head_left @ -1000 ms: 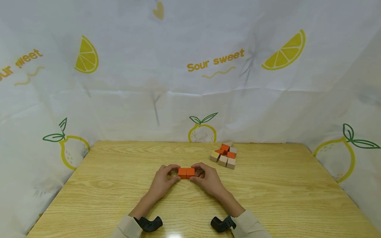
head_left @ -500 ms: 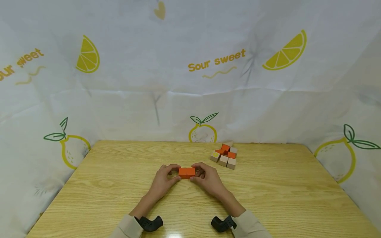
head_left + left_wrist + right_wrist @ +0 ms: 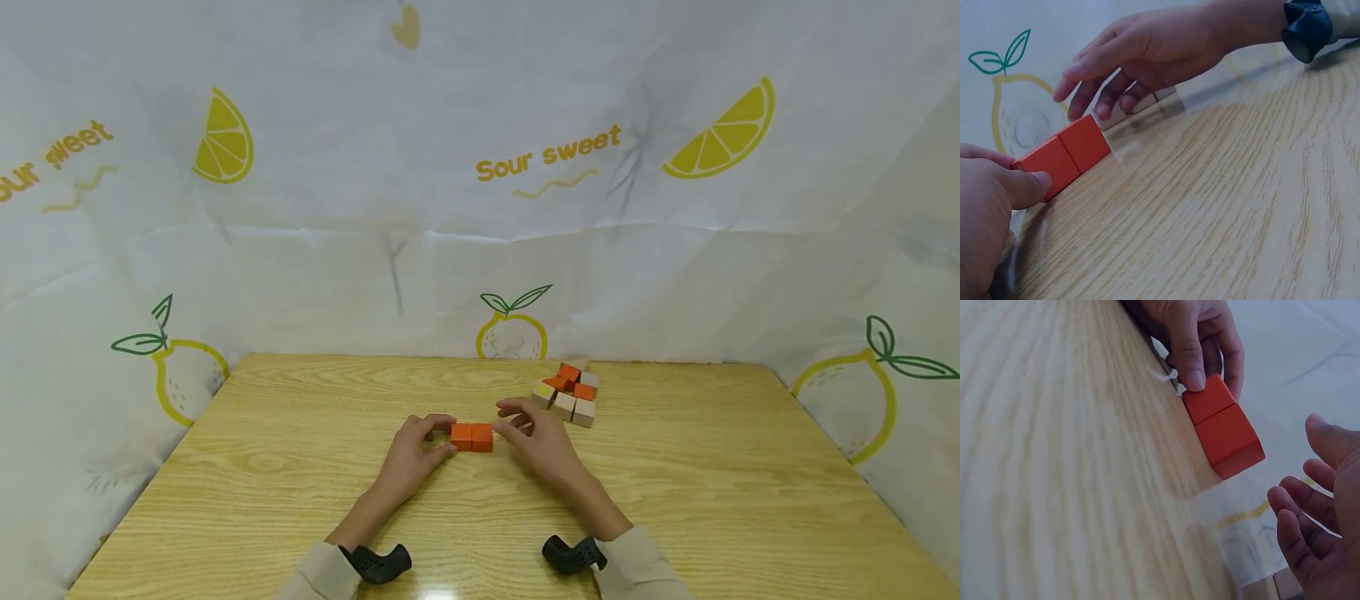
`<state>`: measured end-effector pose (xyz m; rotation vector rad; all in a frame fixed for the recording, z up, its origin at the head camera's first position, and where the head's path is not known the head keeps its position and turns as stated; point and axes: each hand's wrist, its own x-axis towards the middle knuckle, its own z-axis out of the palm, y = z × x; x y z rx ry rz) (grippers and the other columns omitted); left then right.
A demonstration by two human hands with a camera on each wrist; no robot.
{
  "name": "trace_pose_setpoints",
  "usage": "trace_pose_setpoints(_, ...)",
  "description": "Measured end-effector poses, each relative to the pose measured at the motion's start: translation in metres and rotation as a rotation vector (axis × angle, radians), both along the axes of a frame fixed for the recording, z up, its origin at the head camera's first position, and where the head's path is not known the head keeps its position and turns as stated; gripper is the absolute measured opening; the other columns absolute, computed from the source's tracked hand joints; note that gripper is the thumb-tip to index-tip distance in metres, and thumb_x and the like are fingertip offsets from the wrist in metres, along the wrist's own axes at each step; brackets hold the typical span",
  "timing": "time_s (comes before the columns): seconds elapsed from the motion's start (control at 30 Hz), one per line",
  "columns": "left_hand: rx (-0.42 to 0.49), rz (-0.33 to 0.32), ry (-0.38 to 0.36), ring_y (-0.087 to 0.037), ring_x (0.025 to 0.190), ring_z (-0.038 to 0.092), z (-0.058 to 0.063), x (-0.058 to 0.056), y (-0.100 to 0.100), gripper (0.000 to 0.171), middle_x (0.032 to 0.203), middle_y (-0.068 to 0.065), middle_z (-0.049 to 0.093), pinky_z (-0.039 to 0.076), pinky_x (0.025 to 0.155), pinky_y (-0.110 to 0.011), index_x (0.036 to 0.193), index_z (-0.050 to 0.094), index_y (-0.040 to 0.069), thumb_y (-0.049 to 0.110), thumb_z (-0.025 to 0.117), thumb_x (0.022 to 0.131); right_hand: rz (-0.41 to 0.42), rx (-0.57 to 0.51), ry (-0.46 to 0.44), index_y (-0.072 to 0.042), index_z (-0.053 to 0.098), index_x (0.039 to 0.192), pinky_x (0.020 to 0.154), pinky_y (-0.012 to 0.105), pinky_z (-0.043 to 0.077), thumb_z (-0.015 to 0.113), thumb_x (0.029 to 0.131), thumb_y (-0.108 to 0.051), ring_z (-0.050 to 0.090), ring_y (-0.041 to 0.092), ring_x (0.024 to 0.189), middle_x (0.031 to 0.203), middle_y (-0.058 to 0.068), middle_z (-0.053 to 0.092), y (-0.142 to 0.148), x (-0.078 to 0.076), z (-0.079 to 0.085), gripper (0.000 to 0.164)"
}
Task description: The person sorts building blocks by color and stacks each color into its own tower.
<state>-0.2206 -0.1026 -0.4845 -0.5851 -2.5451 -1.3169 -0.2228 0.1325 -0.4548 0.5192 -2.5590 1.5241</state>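
Two orange cube blocks sit side by side on the wooden table, the left block [image 3: 461, 437] touching the right block [image 3: 482, 437]. My left hand [image 3: 411, 454] pinches the left block between thumb and fingers, seen closely in the left wrist view, where the thumb [image 3: 1032, 185] presses its near face. Off to the right of the pair, my right hand [image 3: 543, 442] is lifted away with fingers loosely bent and nothing between them. In the right wrist view a gap shows between the right hand [image 3: 1322, 512] and the right block [image 3: 1232, 440].
Behind my right hand lies a cluster of blocks: several plain wooden ones [image 3: 583, 412], one with a yellow mark [image 3: 543, 392], and a few orange pieces [image 3: 584, 391]. A white printed cloth [image 3: 360, 283] rises along the back and sides of the table [image 3: 712, 467].
My right hand has let go of the right orange block and drawn back to the right and slightly up. The left hand and both blocks stay in place.
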Motion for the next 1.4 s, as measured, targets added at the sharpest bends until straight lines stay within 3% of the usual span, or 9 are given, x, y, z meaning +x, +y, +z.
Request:
trace_pose_setpoints(0.4,-0.002,0.01,-0.001,-0.014,0.087,0.05,0.003,0.003,-0.001,0.041,0.102,0.004,0.062,0.047,0.075,-0.033,0.119,0.065,0.015,0.017,0.078,0.08,-0.121,-0.035,0.101,-0.012,0.065,0.117,0.077,0.034,0.051,0.063,0.094,-0.026,0.062,0.018,0.088,0.103,0.001,0.066,0.03,-0.01,0.014,0.027)
trace_pose_setpoints(0.6,-0.001,0.011,-0.018,-0.014,0.086,0.05,0.002,0.003,-0.001,0.04,0.101,0.004,0.061,0.046,0.076,-0.034,0.118,0.065,0.015,0.018,0.077,0.081,-0.164,-0.034,0.117,-0.007,0.064,0.118,0.076,0.031,0.051,0.064,0.094,-0.02,0.062,0.019,0.087,0.103,0.005,0.066,0.046,-0.013,0.019,0.028)
trace_pose_setpoints(0.87,0.005,0.006,0.002,-0.013,0.085,0.049,0.0,0.003,-0.002,0.041,0.102,0.005,0.063,0.046,0.074,-0.032,0.118,0.066,0.015,0.017,0.078,0.08,-0.25,-0.018,0.075,-0.007,0.064,0.119,0.075,0.034,0.047,0.061,0.096,-0.028,0.056,0.02,0.09,0.103,0.006,0.063,0.065,-0.018,0.01,0.031)
trace_pose_setpoints(1.0,0.008,-0.001,0.011,-0.012,0.083,0.049,0.0,0.002,-0.001,0.04,0.101,0.005,0.063,0.046,0.073,-0.031,0.118,0.066,0.014,0.017,0.078,0.08,-0.287,-0.001,0.064,-0.006,0.065,0.117,0.068,0.033,0.043,0.06,0.096,-0.028,0.047,0.021,0.086,0.106,0.01,0.058,0.074,-0.022,0.005,0.03)
trace_pose_setpoints(1.1,0.004,-0.004,0.009,-0.013,0.082,0.049,0.001,0.002,0.0,0.04,0.102,0.005,0.063,0.046,0.073,-0.032,0.118,0.065,0.014,0.018,0.077,0.081,-0.295,0.006,0.08,-0.006,0.066,0.117,0.062,0.033,0.038,0.06,0.096,-0.025,0.043,0.022,0.083,0.104,0.012,0.055,0.079,-0.023,0.003,0.028)
trace_pose_setpoints(1.27,0.005,0.0,-0.001,-0.013,0.083,0.049,0.001,0.002,0.0,0.04,0.101,0.006,0.062,0.046,0.073,-0.032,0.119,0.065,0.014,0.018,0.077,0.08,-0.303,0.029,0.132,-0.005,0.068,0.114,0.066,0.034,0.037,0.06,0.096,-0.021,0.043,0.02,0.082,0.094,0.01,0.056,0.085,-0.024,-0.002,0.025)
trace_pose_setpoints(1.4,0.006,-0.003,-0.001,-0.012,0.083,0.049,0.001,0.002,0.0,0.041,0.102,0.006,0.063,0.045,0.073,-0.032,0.119,0.065,0.014,0.017,0.078,0.08,-0.298,0.058,0.182,-0.004,0.07,0.111,0.059,0.031,0.032,0.061,0.095,-0.017,0.038,0.018,0.069,0.084,0.008,0.053,0.088,-0.026,-0.007,0.022)
